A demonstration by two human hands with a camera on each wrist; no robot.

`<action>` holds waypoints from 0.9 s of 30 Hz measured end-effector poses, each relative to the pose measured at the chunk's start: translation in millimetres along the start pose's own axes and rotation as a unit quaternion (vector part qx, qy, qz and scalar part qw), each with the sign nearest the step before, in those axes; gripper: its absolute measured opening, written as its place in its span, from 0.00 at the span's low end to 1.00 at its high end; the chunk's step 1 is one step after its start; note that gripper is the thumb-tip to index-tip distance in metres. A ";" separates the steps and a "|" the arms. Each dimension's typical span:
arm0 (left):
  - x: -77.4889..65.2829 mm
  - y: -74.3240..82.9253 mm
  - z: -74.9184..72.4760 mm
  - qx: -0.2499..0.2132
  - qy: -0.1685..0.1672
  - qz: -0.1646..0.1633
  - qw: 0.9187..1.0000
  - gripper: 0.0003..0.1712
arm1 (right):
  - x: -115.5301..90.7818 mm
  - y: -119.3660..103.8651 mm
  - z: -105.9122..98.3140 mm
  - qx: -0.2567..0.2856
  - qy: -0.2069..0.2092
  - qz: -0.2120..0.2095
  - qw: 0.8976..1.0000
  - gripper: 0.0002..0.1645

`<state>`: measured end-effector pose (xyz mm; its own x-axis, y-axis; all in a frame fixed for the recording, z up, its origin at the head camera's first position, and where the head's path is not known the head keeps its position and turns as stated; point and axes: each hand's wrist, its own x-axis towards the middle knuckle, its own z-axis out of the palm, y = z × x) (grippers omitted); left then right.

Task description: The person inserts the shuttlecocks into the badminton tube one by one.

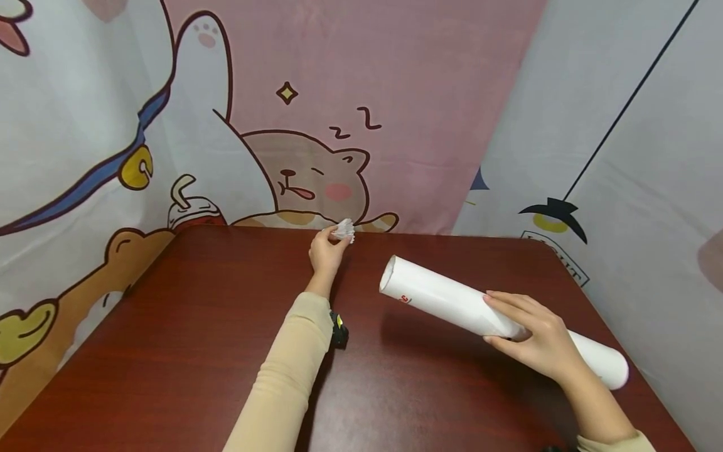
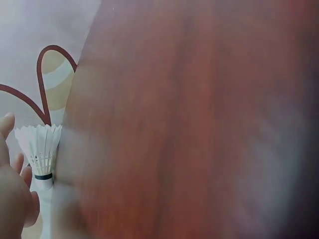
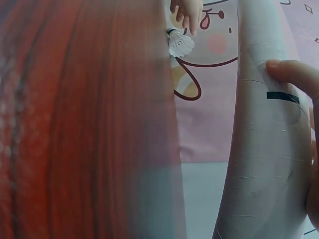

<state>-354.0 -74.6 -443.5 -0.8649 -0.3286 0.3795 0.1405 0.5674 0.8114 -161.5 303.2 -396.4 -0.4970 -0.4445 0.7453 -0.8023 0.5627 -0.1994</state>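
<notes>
A white feather shuttlecock (image 1: 346, 230) lies near the far edge of the brown table. My left hand (image 1: 326, 252) reaches out to it, thumb and fingers parted beside the cork end. The left wrist view shows the feather skirt of the shuttlecock (image 2: 40, 144) and extended fingers (image 2: 19, 164) close by; whether they touch it I cannot tell. On the right, my right hand (image 1: 539, 339) grips a long white shuttlecock tube (image 1: 440, 295) around its middle, tilted above the table. The tube's near-left end is uncapped, facing left; its inside is hidden.
The reddish-brown table (image 1: 226, 351) has its far edge against a cloth backdrop (image 1: 440, 125) printed with cartoon animals. More cloth hangs along the left and right sides. A dark wrist camera (image 1: 339, 331) sits on the left wrist.
</notes>
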 end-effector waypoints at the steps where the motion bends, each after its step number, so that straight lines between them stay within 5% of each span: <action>1: 1.1 0.2 2.2 0.003 0.003 -0.002 1.000 0.26 | 0.0 -0.2 -0.2 0.004 0.000 0.001 1.000 0.36; 15: 12.9 -2.3 22.5 0.039 0.025 -0.052 0.998 0.30 | 0.7 -3.8 -0.6 0.020 0.005 -0.008 1.000 0.36; 27: 13.0 -4.5 20.2 0.008 0.023 -0.059 0.998 0.19 | 4.9 -6.9 -1.1 0.015 0.006 -0.007 1.000 0.36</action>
<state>-375.7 -66.2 -451.2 -0.8523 -0.4270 0.3021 0.0314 0.5347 0.8445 -158.0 297.9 -390.7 -0.4818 -0.4429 0.7561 -0.8184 0.5359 -0.2075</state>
